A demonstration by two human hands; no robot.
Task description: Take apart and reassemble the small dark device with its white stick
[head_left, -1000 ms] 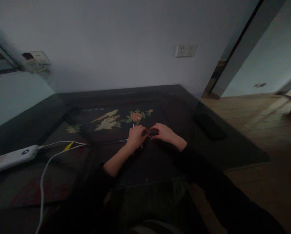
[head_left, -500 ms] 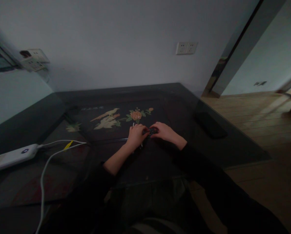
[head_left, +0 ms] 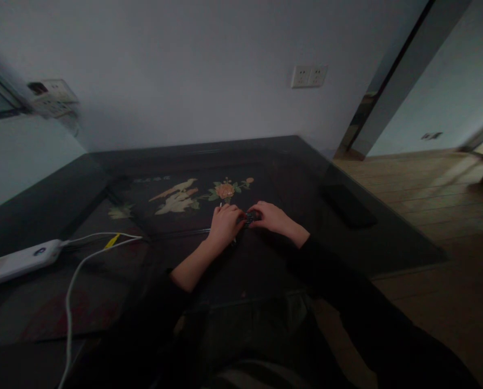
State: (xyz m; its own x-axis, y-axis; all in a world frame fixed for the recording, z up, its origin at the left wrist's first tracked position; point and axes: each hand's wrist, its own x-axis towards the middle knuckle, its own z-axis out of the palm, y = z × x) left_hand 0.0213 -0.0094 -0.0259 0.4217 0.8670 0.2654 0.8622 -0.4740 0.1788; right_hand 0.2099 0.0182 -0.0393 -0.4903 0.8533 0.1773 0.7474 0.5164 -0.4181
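Observation:
Between my two hands, over the middle of the dark table (head_left: 266, 270), is a small dark object with light streaks (head_left: 250, 217); its kind is too small and dim to make out. My left hand (head_left: 225, 222) is closed, its thumb and fingers pinching the object from the left. From the right, my right hand (head_left: 270, 217) grips the same object with thumb and fingertips. Thin light sticks or tips (head_left: 234, 241) show beside and under my left hand, mostly hidden by it.
A white power strip (head_left: 22, 262) lies at the left, its white cable (head_left: 69, 302) curving to the front edge and bearing a yellow tag (head_left: 112, 241). A dark flat object, perhaps a phone (head_left: 349, 206), rests on the right. Behind the table stands a wall with sockets (head_left: 308, 76).
Both hands stay on the small dark object with hardly any movement. The whole view has shifted very slightly.

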